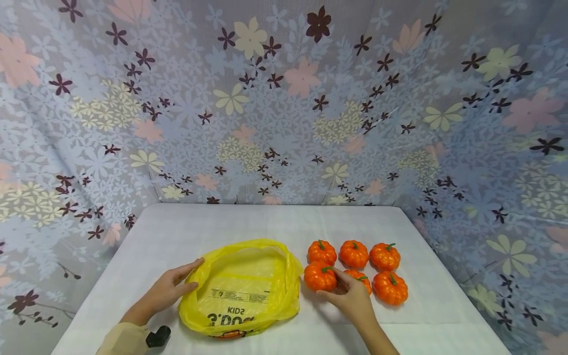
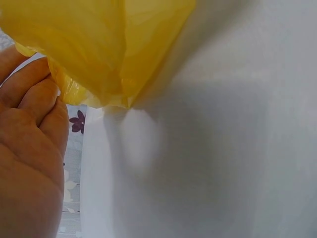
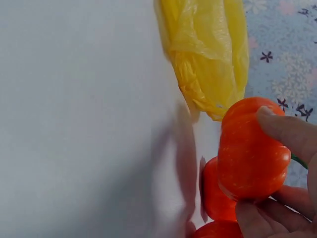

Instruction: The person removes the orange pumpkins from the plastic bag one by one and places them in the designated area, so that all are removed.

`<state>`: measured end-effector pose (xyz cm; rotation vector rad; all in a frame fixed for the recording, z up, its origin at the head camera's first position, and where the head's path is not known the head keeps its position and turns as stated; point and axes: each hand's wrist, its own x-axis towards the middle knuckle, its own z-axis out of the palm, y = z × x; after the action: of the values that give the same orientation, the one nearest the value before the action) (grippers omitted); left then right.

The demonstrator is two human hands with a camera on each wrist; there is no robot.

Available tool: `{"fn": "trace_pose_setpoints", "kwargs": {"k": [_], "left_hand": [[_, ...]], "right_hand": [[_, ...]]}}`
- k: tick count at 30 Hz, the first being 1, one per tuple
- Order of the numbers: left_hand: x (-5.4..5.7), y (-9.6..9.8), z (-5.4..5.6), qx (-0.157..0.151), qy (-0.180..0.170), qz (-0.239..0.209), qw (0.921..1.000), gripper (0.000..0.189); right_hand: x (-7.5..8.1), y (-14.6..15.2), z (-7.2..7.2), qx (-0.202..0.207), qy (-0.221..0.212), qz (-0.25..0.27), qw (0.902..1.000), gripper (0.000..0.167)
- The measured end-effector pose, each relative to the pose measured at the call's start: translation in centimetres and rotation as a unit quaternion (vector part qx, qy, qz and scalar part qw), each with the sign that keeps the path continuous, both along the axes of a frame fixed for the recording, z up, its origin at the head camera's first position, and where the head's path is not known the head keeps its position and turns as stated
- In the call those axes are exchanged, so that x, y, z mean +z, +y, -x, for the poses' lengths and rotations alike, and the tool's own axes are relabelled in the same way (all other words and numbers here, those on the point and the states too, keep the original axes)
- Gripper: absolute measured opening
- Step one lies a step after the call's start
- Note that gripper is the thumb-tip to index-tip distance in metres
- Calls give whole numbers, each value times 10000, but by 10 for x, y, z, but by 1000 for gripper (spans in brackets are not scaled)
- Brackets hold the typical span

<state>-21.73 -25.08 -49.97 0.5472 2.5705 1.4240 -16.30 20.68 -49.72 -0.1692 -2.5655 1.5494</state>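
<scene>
An orange toy pumpkin (image 1: 320, 276) with a green stem is held by my right hand (image 1: 349, 295), just right of the bag's rim. In the right wrist view the thumb lies on one side of this pumpkin (image 3: 252, 148) and the fingers on the other. The yellow plastic bag (image 1: 290, 296) sits on the table with its mouth wide and dark print showing inside. My left hand (image 1: 166, 291) touches the bag's left rim, thumb and fingers spread apart. From the left wrist, the fairly straight fingers (image 2: 37, 101) lie against the yellow plastic (image 2: 114, 54).
Several more orange pumpkins (image 1: 354, 254) are grouped right of the bag, one partly hidden by my right hand. The white-covered table (image 1: 213, 222) meets a flowered curtain (image 1: 284, 148) at the back and sides. A small black object (image 1: 158, 337) is beside the left sleeve.
</scene>
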Motion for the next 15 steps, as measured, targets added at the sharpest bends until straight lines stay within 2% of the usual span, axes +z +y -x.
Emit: {"fn": "trace_pose_setpoints", "kwargs": {"k": [4,9,15], "left_hand": [[0,0,0,-30,24,-1,10000,61],[1,1,0,-64,133,-6,9999,60],[1,1,-1,-97,211,14,9997,60]], "right_hand": [[-3,-3,-1,26,-29,-124,9999,80],[-6,-6,-3,47,162,-262,9995,80],[-8,-8,-7,-24,305,-772,9965,81]]}}
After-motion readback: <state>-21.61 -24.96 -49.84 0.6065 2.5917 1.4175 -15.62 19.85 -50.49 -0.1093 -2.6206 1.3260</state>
